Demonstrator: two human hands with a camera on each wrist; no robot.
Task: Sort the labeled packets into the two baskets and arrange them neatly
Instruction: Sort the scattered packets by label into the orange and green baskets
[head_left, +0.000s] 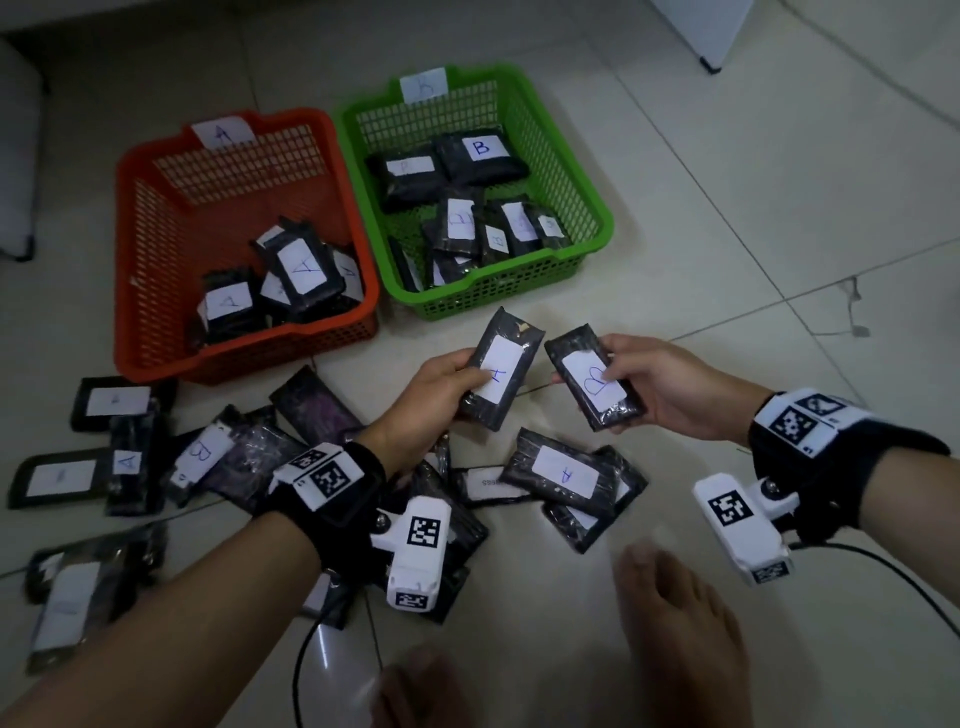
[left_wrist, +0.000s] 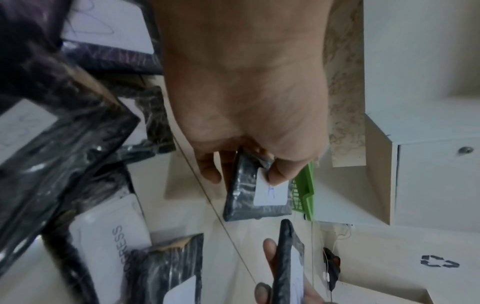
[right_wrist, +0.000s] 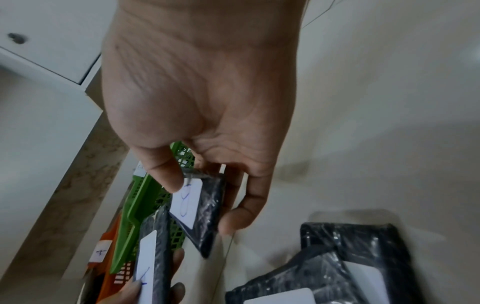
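Observation:
My left hand (head_left: 441, 379) grips a black packet labelled A (head_left: 501, 376) above the floor, thumb on its white label; the left wrist view shows this A packet (left_wrist: 257, 195) too. My right hand (head_left: 660, 384) holds a black packet labelled B (head_left: 595, 382), thumb on the label, and the B packet (right_wrist: 200, 207) also appears in the right wrist view. Both packets hover just in front of the baskets. The orange basket (head_left: 156, 291), tagged A, holds several A packets. The green basket (head_left: 566, 156), tagged B, holds several B packets.
Several loose black packets (head_left: 561, 473) lie scattered on the tiled floor (head_left: 727, 234) below and left of my hands. My bare feet (head_left: 680, 623) are at the bottom edge. A cable (head_left: 909, 587) trails from the right wrist. White furniture (head_left: 696, 31) stands at the back right.

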